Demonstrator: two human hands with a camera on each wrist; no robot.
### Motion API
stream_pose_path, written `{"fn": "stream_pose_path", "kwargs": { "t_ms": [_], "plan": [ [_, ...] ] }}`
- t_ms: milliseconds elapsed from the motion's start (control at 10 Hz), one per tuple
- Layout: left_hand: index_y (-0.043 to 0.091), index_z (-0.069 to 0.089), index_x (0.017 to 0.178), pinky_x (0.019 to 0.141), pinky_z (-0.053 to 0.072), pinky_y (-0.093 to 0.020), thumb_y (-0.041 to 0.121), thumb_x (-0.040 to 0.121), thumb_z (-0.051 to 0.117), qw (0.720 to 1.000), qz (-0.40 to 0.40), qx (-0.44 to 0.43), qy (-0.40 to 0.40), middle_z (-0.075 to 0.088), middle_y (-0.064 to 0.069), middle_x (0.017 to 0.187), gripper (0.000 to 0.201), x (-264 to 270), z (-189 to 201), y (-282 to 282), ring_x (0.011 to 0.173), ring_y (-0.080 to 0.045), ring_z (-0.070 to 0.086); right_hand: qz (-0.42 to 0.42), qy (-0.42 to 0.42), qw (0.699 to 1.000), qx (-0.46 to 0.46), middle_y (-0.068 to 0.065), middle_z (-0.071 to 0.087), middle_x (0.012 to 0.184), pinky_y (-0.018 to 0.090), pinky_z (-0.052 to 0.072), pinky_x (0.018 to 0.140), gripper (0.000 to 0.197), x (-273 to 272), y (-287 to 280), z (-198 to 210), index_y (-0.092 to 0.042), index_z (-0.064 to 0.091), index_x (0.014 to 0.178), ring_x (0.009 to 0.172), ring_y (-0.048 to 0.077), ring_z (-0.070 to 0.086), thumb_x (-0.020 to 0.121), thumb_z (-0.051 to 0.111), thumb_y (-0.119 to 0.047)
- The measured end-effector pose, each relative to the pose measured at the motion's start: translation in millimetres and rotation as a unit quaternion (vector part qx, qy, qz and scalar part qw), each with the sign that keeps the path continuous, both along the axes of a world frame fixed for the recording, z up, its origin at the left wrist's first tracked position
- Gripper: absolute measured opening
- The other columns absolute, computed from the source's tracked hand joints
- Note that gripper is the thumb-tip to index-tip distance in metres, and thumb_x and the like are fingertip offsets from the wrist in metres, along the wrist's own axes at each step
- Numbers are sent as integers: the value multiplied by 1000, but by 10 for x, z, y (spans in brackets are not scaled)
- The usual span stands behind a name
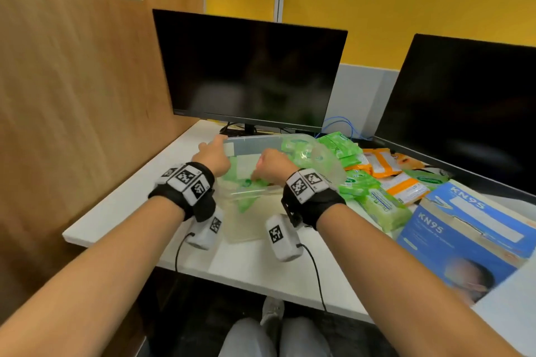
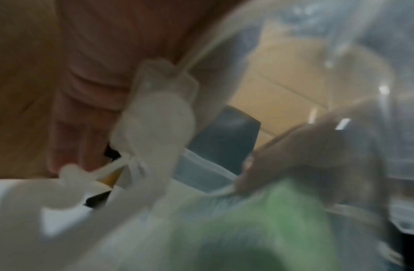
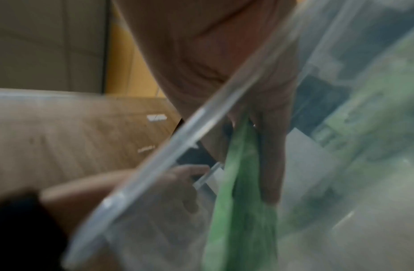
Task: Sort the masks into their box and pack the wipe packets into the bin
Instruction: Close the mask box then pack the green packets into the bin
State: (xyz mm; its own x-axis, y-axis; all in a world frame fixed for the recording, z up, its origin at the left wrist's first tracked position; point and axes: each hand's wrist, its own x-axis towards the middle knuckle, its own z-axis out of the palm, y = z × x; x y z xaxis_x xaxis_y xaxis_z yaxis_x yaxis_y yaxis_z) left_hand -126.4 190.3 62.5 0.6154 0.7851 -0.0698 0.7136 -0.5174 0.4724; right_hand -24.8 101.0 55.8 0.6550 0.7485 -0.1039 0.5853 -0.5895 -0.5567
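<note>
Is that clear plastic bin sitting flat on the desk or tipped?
Tipped. The clear plastic bin leans toward the person, the left hand holding its far rim, green wipe packets inside.

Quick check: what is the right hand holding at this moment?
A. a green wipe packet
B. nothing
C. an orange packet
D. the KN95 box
A: the right hand pinches a green wipe packet inside the clear bin.

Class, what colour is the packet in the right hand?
Green packet, pinched by the right hand; clearest in the right wrist view.
</note>
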Motion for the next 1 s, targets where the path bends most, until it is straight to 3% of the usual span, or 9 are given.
{"fn": "stream_pose_path", "kwargs": {
  "t_ms": [100,200,300,400,600,700,800,900,1000],
  "plan": [
    [25,29,143,98,42,-46,12,91,44,998,18,51,17,39,-20,136,55,46,-33,-64,118,-40,49,45,-42,994,-90,13,58,124,34,47,92,31,-41,80,-20,-1,54,123,113,29,56,94,51,-9],
    [19,32,140,98,41,-47,9,90,46,997,8,77,21,38,-19,136,53,77,-50,-49,123,-38,42,104,-47,975,-191,9,56,132,32,41,96,37,-101,105,41,-5,56,130,120,25,52,95,54,-17],
    [18,32,140,98,40,-47,7,90,46,995,2,97,29,35,-17,138,53,113,-80,-23,125,-37,39,148,-42,932,-328,8,57,130,30,41,88,39,-110,157,40,-7,59,126,105,21,53,92,60,-27],
    [18,31,142,99,39,-46,7,92,42,995,2,100,22,33,-16,139,52,128,-112,-5,124,-40,42,120,-48,914,-383,8,51,135,32,38,102,46,-80,147,43,-5,51,134,113,21,49,96,54,-29],
    [19,31,142,98,40,-46,5,92,43,994,6,105,15,35,-16,138,53,128,-126,7,120,-40,46,158,-13,918,-364,10,57,132,36,41,104,45,-89,122,94,-4,58,129,120,25,53,92,61,-29],
    [20,31,142,98,40,-46,6,92,44,994,7,108,14,35,-16,138,53,132,-126,12,120,-40,45,175,-33,924,-337,11,57,128,35,42,101,41,-106,169,15,-3,57,129,119,27,53,93,59,-22],
    [21,32,141,97,41,-45,5,92,43,994,8,109,9,36,-16,137,53,130,-134,20,119,-39,47,142,-57,973,-173,10,60,126,34,47,94,32,-127,202,-57,-7,61,123,114,27,58,95,54,-18],
    [22,35,139,95,42,-46,5,91,44,994,-1,112,-1,39,-15,134,52,131,-136,60,115,-39,51,51,-88,991,84,8,66,108,39,53,86,25,18,86,0,-13,66,108,97,27,62,93,47,-18],
    [24,36,140,95,44,-47,6,91,44,994,-12,111,-12,41,-14,132,52,151,-130,129,114,-38,52,-34,-187,973,134,9,67,95,36,53,76,23,392,-227,70,-14,64,98,86,30,63,93,42,-20]
  ]
}}
